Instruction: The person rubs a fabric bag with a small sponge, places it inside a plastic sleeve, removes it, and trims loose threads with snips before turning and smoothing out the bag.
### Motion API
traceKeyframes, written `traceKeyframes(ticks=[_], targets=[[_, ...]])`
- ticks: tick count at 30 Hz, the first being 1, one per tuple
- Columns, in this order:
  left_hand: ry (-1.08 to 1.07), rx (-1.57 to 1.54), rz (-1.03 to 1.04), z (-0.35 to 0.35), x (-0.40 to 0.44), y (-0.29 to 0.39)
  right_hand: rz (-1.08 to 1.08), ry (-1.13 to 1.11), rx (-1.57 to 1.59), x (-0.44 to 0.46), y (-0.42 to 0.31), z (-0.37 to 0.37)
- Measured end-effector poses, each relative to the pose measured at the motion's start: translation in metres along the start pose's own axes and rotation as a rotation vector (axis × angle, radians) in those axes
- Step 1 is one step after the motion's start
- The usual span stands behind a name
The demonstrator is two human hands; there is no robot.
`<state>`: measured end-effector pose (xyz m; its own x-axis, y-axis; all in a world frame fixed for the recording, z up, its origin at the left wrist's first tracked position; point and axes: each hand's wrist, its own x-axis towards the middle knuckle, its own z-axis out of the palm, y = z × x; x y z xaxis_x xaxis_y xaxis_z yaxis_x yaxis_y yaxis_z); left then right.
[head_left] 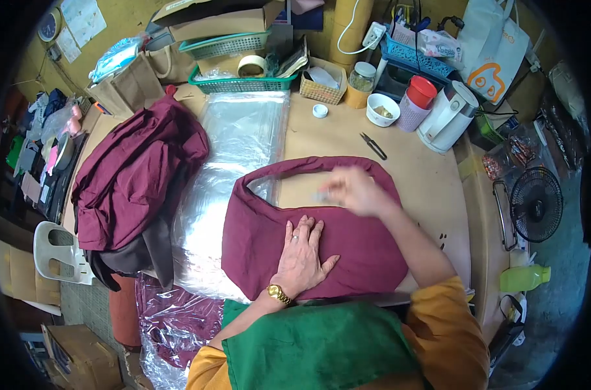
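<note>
A maroon fabric shoulder bag lies flat in front of me, its wide strap looped away from me. My left hand rests on the bag's front with the fingers spread, pressing on the cloth below its opening edge. Over the opening, my right hand is smeared by motion. Its fingers look pinched together, with a small pale greyish thing at their tips that I cannot make out. Beside the bag on the left are clear plastic sleeves and a heap of maroon bags with dark lining showing.
Small scissor-like snips lie beyond the strap. Behind them stand a white bowl, a jar, a red cup and a white kettle. Green baskets line the back. A plastic-wrapped maroon bundle sits low left.
</note>
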<state>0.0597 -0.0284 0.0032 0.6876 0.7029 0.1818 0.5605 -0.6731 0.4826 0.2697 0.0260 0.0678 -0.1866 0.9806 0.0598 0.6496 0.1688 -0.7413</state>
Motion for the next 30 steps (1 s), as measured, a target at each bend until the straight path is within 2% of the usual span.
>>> traceKeyframes(ticks=[3, 4, 5, 9, 15, 22, 27, 30], targets=[[-0.057, 0.047, 0.005, -0.003, 0.002, 0.001, -0.09, 0.03, -0.132, -0.038, 0.028, 0.045], [-0.057, 0.053, 0.002, -0.003, 0.001, 0.002, -0.191, 0.125, -0.228, -0.039, 0.031, 0.052], [-0.043, 0.068, 0.015, -0.002, 0.001, 0.002, -0.296, 0.221, -0.325, -0.037, 0.033, 0.057], [-0.029, 0.083, 0.027, -0.002, 0.002, 0.002, -0.459, 0.283, -0.432, -0.001, 0.022, 0.08], [-0.013, 0.079, 0.032, -0.003, 0.001, 0.0, -0.45, 0.243, -0.496, -0.039, 0.035, 0.055], [0.048, 0.177, -0.01, -0.001, 0.006, -0.004, -0.393, 0.246, -0.541, -0.019, 0.033, 0.067], [-0.048, 0.074, 0.094, -0.005, -0.011, -0.004, -0.419, 0.245, -0.539, -0.052, 0.023, 0.057], [-0.03, 0.17, 0.016, -0.015, -0.018, 0.011, -0.383, 0.14, -0.516, -0.069, 0.025, 0.057]])
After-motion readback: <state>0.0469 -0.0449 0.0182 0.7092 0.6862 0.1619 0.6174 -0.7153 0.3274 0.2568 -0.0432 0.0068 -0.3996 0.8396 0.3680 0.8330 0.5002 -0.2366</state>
